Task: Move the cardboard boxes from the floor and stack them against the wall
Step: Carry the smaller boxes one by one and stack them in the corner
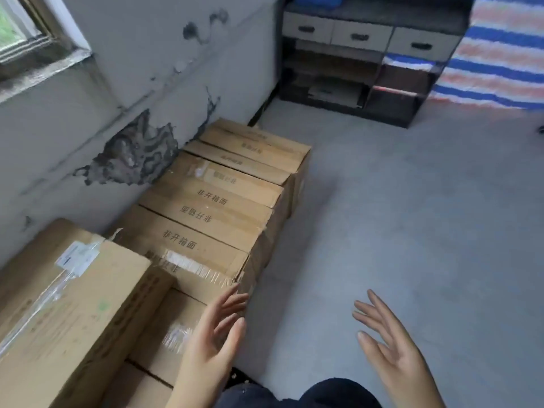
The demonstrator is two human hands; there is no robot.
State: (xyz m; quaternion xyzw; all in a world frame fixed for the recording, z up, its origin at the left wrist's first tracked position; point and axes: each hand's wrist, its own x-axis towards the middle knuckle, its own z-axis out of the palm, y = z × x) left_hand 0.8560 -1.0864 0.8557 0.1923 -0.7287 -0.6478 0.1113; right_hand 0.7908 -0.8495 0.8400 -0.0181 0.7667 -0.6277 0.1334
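A row of several brown cardboard boxes (212, 207) with printed characters runs along the stained grey wall (123, 92). One larger box (67, 313) with a white label lies on top at the near left. A lower box with clear tape (173, 328) sits in front of it. My left hand (217, 334) hovers with spread fingers at the near corner of the row, fingertips close to a box edge. Over the bare floor, my right hand (391, 343) is spread and holds nothing.
Grey concrete floor (397, 216) stretches to the right of the boxes. A dark shelf unit with three drawers (362, 54) stands at the back wall, beside a striped red, white and blue tarp (500, 51). A window (20, 28) is at the top left.
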